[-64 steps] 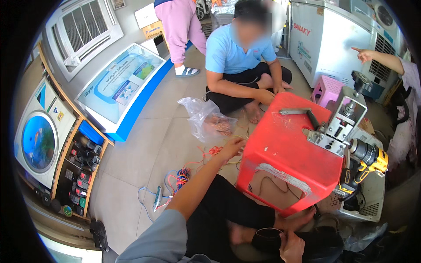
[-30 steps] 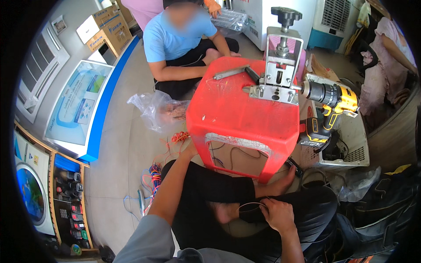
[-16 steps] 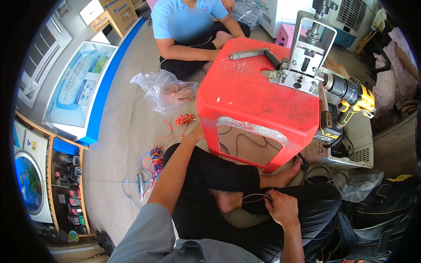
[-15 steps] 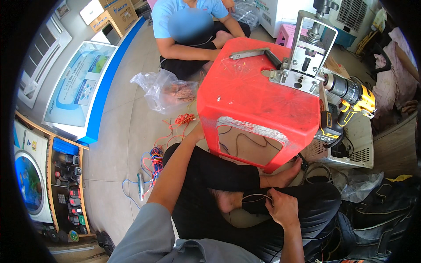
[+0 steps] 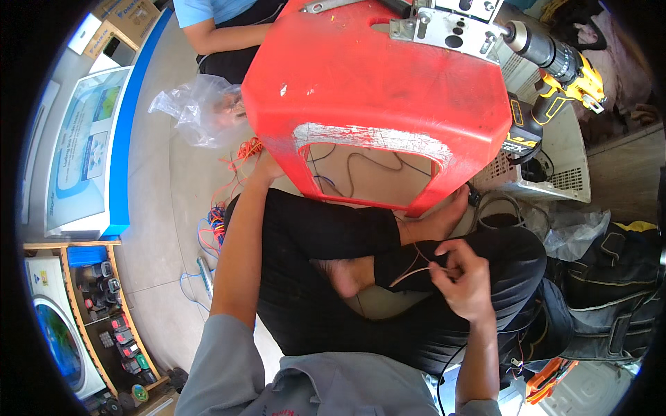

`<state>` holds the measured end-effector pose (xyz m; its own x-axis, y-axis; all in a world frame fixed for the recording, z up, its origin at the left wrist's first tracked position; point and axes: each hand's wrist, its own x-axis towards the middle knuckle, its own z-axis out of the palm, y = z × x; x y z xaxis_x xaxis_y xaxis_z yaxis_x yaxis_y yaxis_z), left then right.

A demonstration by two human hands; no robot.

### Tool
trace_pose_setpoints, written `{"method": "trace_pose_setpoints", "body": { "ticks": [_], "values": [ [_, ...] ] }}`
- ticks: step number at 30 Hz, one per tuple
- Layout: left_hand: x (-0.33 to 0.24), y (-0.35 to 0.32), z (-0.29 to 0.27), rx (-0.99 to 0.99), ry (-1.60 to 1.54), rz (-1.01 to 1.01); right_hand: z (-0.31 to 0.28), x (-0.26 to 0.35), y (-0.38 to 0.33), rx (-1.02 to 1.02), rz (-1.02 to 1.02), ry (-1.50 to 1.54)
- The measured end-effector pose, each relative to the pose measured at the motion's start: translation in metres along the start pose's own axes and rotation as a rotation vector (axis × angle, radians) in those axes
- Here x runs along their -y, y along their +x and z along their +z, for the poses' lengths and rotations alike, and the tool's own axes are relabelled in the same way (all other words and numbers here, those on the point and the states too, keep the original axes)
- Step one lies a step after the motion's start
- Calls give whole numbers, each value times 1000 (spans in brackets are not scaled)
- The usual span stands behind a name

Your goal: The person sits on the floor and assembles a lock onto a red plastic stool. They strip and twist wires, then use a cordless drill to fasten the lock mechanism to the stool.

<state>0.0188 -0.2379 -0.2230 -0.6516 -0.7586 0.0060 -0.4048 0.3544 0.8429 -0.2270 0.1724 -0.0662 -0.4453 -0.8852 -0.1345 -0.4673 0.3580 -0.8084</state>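
Observation:
A red plastic stool (image 5: 374, 90) stands in front of my crossed legs. My left hand (image 5: 269, 168) is down by its left leg, and the stool hides the fingers. Over my right shin, my right hand (image 5: 463, 277) is closed in a pinch on a thin pale wire (image 5: 409, 274), which sticks out to the left in a narrow loop. Clamped to the stool's top is a metal bracket fixture (image 5: 454, 31), with a yellow and black cordless drill (image 5: 555, 69) joined to its right side. Orange wire (image 5: 244, 152) lies close to my left hand.
Beyond the stool sits another person (image 5: 229, 35) with a clear plastic bag (image 5: 198, 111) nearby. Bundled coloured wires (image 5: 216, 225) lie left of my knee. A white crate (image 5: 555, 166) stands under the drill, and a black bag (image 5: 610, 291) is at my right.
My view has tipped downward and shifted, so the stool appears larger and higher. My right hand has turned and lifted its fingers, with the wire still in them. My left hand stays by the stool leg.

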Motion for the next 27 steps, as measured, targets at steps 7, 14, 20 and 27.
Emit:
{"method": "trace_pose_setpoints", "body": {
  "ticks": [7,14,20,27],
  "values": [
    [-57,-45,-12,-276,567,75,-77,5,-16,-534,5,143],
    [-181,-160,66,-344,-78,-271,-80,8,-14,-676,-93,426],
    [-242,-180,125,314,-595,28,-14,30,-20,-68,49,255],
    [-253,-164,110,132,-1456,-25,19,25,-22,43,-97,73]
  ]
}}
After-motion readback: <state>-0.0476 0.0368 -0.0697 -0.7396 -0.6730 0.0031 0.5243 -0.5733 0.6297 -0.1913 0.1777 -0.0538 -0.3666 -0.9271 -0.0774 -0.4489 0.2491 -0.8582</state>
